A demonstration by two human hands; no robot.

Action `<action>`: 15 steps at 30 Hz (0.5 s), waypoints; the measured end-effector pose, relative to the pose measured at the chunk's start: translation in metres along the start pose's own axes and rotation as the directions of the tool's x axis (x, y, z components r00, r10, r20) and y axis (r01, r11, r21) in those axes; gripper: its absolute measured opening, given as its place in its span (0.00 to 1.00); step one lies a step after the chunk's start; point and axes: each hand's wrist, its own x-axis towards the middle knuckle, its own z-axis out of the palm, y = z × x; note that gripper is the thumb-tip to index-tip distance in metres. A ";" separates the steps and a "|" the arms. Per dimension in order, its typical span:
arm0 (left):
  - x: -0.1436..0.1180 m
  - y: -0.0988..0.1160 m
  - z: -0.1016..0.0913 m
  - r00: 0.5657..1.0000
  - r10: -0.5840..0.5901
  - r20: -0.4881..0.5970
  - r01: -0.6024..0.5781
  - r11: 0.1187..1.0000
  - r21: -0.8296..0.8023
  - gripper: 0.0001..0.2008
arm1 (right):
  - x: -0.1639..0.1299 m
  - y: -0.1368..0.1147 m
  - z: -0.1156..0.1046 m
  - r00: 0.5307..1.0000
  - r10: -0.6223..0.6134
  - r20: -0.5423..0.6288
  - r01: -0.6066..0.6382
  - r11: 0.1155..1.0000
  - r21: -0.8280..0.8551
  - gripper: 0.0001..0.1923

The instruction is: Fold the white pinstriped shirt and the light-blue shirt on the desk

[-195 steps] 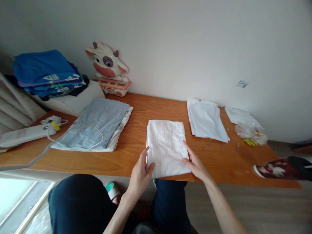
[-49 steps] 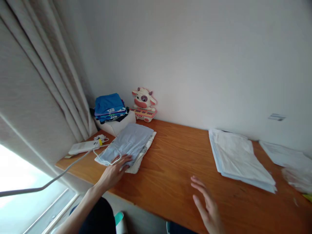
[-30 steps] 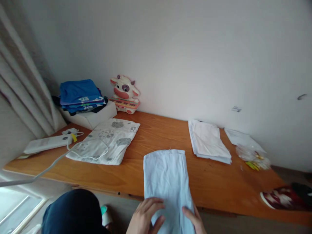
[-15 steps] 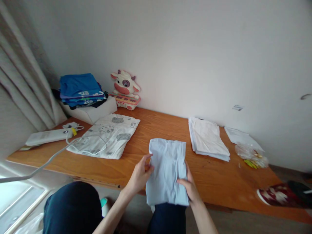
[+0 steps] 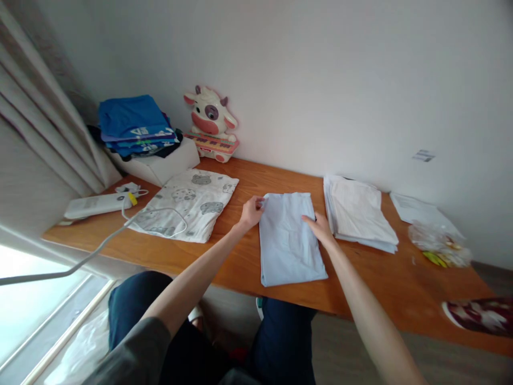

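Observation:
A folded light-blue cloth (image 5: 289, 239) lies flat on the wooden table (image 5: 224, 256) in front of me. My left hand (image 5: 251, 210) pinches its far left corner. My right hand (image 5: 319, 228) rests on its right edge, fingers spread on the fabric. Right of it lies a stack of folded white cloths (image 5: 358, 212). To the left lies a folded white cloth with grey animal prints (image 5: 188, 209), with a white cable looped over it.
A cow-shaped toy keyboard (image 5: 211, 124) stands against the wall. Folded blue clothes (image 5: 134, 126) sit on a white box at the back left, next to a curtain. A white power strip (image 5: 98, 203) lies left. A plastic bag (image 5: 440, 244) and paper lie far right.
The striped white cloth went onto the right stack. The light-blue cloth came off the left pile into the middle; since half a second ago it moved fully onto the table and my hands reached to its far end.

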 end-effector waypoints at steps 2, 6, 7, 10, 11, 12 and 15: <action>0.016 0.002 0.001 1.000 -0.010 -0.018 0.010 0.999 -0.039 0.19 | 0.016 -0.003 0.003 1.000 0.011 0.020 -0.011 0.999 0.032 0.16; 0.060 0.026 0.001 0.997 -0.013 -0.072 0.006 0.994 -0.105 0.18 | 0.060 -0.026 0.001 1.000 0.025 -0.013 -0.024 0.998 0.064 0.12; 0.073 0.038 -0.001 0.996 -0.006 -0.091 -0.006 0.992 -0.125 0.18 | 0.070 -0.036 -0.003 0.999 0.022 -0.041 -0.020 0.998 0.064 0.13; 0.091 0.090 -0.022 0.984 0.055 -0.170 -0.090 0.975 -0.205 0.21 | 0.080 -0.073 -0.027 0.982 -0.071 -0.176 0.104 0.976 0.192 0.20; 0.086 0.110 -0.035 0.975 0.090 -0.204 -0.139 0.960 -0.244 0.21 | 0.070 -0.086 -0.039 0.964 -0.122 -0.235 0.186 0.943 0.276 0.22; 0.073 0.128 -0.050 0.955 0.168 -0.244 -0.247 0.906 -0.344 0.22 | 0.052 -0.097 -0.053 0.939 -0.175 -0.297 0.283 0.884 0.373 0.24; -0.015 0.166 -0.105 0.935 0.307 -0.176 -0.348 0.715 -0.607 0.23 | -0.047 -0.109 -0.096 0.935 -0.210 -0.287 0.339 0.770 0.540 0.32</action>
